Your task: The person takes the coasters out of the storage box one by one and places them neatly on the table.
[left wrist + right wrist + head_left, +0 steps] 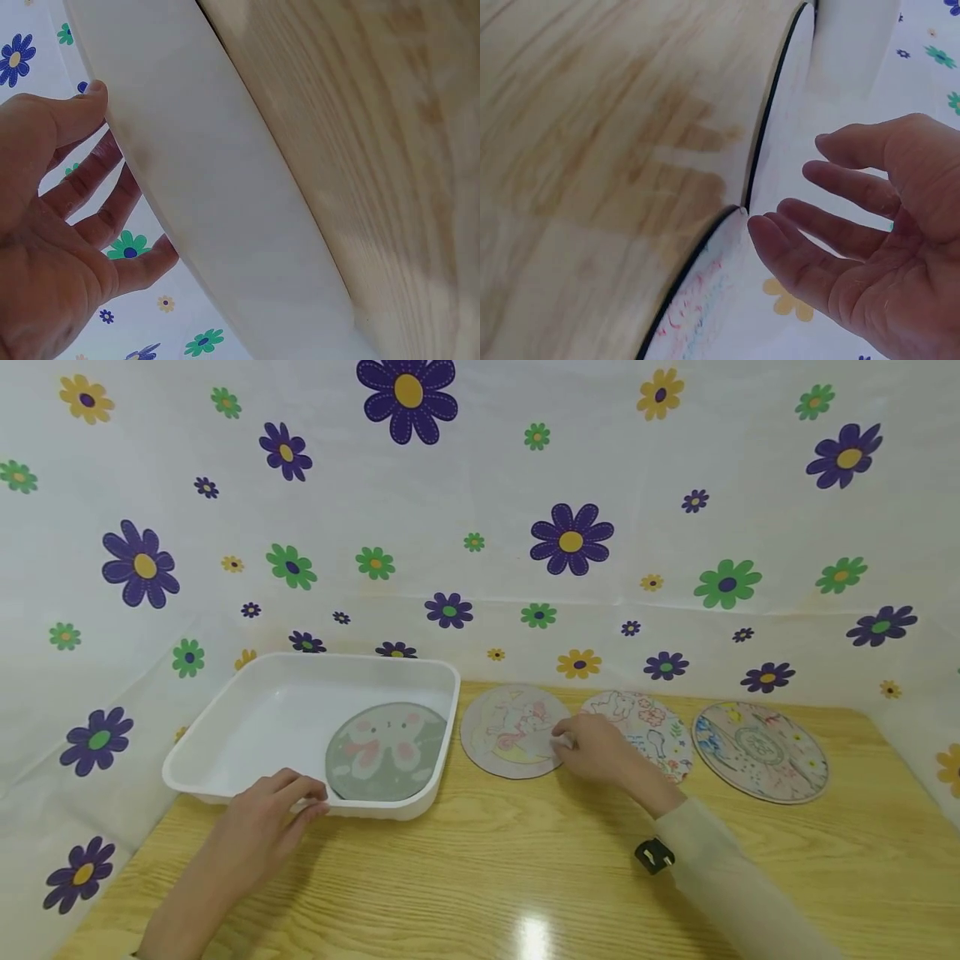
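Observation:
My left hand (273,814) is at the near rim of a white plastic tray (247,789); in the left wrist view its thumb (94,97) is on the near side of the rim and the fingertips go behind it. Inside the tray, leaning to the right, lies a round grey-green mat (427,756) with a pale rabbit picture. My right hand (596,747), fingers loosely bent and holding nothing, is over the right edge of a round pinkish mat (495,718). In the right wrist view the fingertips are close over the mats' dark edges.
Right of that mat lie a round white mat (667,735) with coloured drawings, partly hidden by my right hand, and a round patterned mat (795,764). They rest on a wooden table (465,877). A flowered white sheet (480,485) hangs behind and at both sides.

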### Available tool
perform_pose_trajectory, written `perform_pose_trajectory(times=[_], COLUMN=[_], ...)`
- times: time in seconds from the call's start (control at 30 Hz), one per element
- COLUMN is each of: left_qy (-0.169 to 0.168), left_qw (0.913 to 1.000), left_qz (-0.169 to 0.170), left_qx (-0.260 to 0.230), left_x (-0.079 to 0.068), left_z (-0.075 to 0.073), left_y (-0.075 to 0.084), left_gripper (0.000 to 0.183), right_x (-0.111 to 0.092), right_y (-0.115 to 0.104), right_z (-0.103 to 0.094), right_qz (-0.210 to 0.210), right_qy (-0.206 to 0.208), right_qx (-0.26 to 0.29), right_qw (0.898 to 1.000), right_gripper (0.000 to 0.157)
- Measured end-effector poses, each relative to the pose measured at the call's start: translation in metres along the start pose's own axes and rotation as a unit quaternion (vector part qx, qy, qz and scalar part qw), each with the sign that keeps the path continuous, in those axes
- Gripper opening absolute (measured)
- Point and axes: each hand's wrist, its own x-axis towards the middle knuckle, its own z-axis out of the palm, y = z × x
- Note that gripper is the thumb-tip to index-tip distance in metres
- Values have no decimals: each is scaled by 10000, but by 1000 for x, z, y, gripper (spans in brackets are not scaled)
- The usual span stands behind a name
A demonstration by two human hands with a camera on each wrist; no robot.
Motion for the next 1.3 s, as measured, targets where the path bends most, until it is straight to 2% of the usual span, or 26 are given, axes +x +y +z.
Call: perform_pose_trajectory(times=[0.2, 0.33, 0.5, 0.7, 0.9, 1.3], left_qy=[117, 162, 107, 121, 283, 284], left_qw=[9999, 9999, 9999, 9999, 9995, 9992], left_qz=[40, 50, 16, 10, 14, -37], left_qx=[-18, 8, 5, -83, -154, -267], left_x=[-7, -9, -11, -14, -18, -23], left_z=[-1, -2, -4, -5, -4, -5], left_y=[3, 4, 7, 11, 13, 24], left_gripper=[25, 27, 28, 29, 33, 34], right_x=[-9, -13, -20, -25, -21, 1], right_y=[-3, -8, -22, -41, -57, -87], right_z=[-10, -13, -16, -16, -14, 2], right_qz=[-157, -416, -892, -1187, -1388, -2040], right_qy=[130, 293, 495, 606, 751, 809], right_qx=[-106, -111, -150, -207, -189, -117], right_qw=[9997, 9986, 9947, 9909, 9873, 9756], right_gripper=[34, 37, 38, 38, 37, 37])
